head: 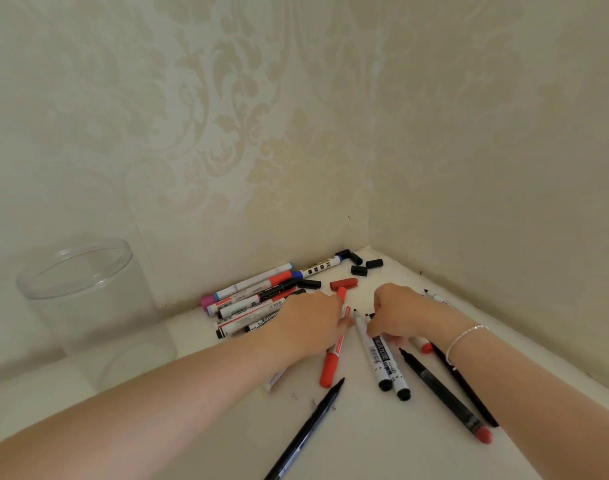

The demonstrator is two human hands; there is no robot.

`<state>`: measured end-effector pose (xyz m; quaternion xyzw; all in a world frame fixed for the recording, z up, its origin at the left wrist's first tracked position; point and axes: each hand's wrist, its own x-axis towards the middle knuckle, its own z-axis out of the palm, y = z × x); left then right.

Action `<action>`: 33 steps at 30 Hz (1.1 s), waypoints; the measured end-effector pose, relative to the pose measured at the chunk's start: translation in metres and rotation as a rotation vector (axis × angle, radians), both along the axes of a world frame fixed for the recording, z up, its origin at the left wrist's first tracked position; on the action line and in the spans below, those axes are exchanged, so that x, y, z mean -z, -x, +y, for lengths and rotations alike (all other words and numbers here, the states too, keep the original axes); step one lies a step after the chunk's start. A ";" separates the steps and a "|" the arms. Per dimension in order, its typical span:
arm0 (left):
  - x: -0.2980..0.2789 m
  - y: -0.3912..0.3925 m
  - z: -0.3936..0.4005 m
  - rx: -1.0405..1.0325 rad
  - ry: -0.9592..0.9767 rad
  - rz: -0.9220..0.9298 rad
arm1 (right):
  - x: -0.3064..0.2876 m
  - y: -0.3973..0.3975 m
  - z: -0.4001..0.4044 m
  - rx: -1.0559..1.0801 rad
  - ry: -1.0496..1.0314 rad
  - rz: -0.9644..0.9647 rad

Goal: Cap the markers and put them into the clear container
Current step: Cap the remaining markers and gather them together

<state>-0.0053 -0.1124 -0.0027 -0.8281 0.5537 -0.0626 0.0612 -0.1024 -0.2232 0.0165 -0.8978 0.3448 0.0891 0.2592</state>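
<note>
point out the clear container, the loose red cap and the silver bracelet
clear plastic container (88,306), head view, on its front wall
loose red marker cap (344,283), head view, on the middle of the cap
thin silver bracelet (464,337), head view, on the chain across the right wrist

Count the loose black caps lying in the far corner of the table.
3 clearly loose: one black cap nearest the corner, one to its right, one just in front. More could be hidden under the hands or in the marker pile.

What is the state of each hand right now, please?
Left hand: fingers rest on the red-capped white marker; grip cannot be told.
Right hand: fingers curled down among white markers; grip cannot be told.
</note>
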 end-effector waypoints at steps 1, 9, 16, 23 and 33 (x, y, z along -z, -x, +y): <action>-0.002 -0.002 0.001 0.002 0.005 0.053 | -0.001 0.001 -0.002 0.010 -0.018 -0.004; -0.050 0.012 0.021 -0.056 -0.580 0.477 | -0.003 0.000 -0.004 0.001 -0.025 0.010; -0.039 0.039 0.025 -0.029 -0.795 0.366 | -0.005 -0.002 0.000 -0.021 -0.063 0.098; -0.069 0.008 0.021 -0.071 -0.472 0.743 | -0.005 0.001 -0.005 -0.009 0.074 0.017; -0.048 -0.037 0.006 -0.305 -0.048 1.144 | 0.000 -0.008 0.011 -0.174 0.117 -0.034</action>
